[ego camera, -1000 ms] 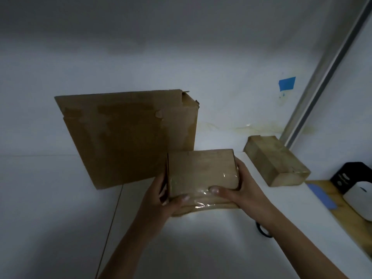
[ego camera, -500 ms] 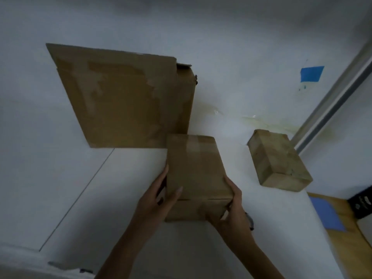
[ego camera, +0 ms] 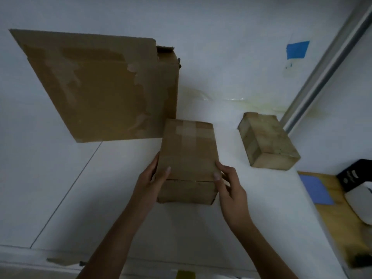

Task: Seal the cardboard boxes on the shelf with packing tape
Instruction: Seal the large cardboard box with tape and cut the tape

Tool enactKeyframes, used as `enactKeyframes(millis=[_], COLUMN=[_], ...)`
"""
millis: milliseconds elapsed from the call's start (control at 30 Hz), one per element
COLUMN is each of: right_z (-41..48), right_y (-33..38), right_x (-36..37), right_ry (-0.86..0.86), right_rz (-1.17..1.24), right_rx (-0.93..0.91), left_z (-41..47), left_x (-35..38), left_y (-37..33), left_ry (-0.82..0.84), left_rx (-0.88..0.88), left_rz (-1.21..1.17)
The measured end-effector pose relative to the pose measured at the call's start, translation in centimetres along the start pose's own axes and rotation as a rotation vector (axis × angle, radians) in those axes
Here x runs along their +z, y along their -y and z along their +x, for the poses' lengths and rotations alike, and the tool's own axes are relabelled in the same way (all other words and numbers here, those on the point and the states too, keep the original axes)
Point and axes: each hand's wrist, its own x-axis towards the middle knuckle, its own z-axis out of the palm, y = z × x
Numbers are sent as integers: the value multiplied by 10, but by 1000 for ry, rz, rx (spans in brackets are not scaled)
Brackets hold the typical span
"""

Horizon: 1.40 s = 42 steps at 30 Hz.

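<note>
Dim, bluish, low-contrast frame with fine grain. Brightest patch of shelf [ego camera: 96, 198] lies behind the small box [ego camera: 188, 150], shading darker toward the near edge. Both left hand [ego camera: 150, 184] and right hand [ego camera: 231, 188] render dark, little detail. Faint glare streak low on back wall [ego camera: 221, 37]. Outlines soft; straight lines bow at borders.

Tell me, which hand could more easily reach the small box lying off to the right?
Probably the right hand: it grips the middle box at its right edge, nearer the small box. The left hand, on the left edge, would have to cross over.
</note>
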Motion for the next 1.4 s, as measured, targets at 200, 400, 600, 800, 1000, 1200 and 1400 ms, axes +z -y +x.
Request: enactKeyframes(millis=[200,400,600,800,1000,1200,1400], right_z=[8,19,1,-12,-7,22,79], right_y=[2,-40,-78,-67,-53,-29,5], right_x=[-11,-12,-30,-44,-63,-77,-88], right_ry=[-14,118,-32,-149,-14,-206,-66], right_rz=[-29,-407,-960,-1125,-1027,-711,-1082], right_rx=[11,58,-93,142,343,119,-213], left_z=[25,54,93,108,117,121,128], left_x=[18,47,66,97,117,132,141], left_y=[0,-2,0,-2,-4,-5,-1], left_ry=[60,112,164,221,272,308,289], left_rx=[-3,8,25,51,34,11,-5], left_rz=[68,137,167,173,193,206,183])
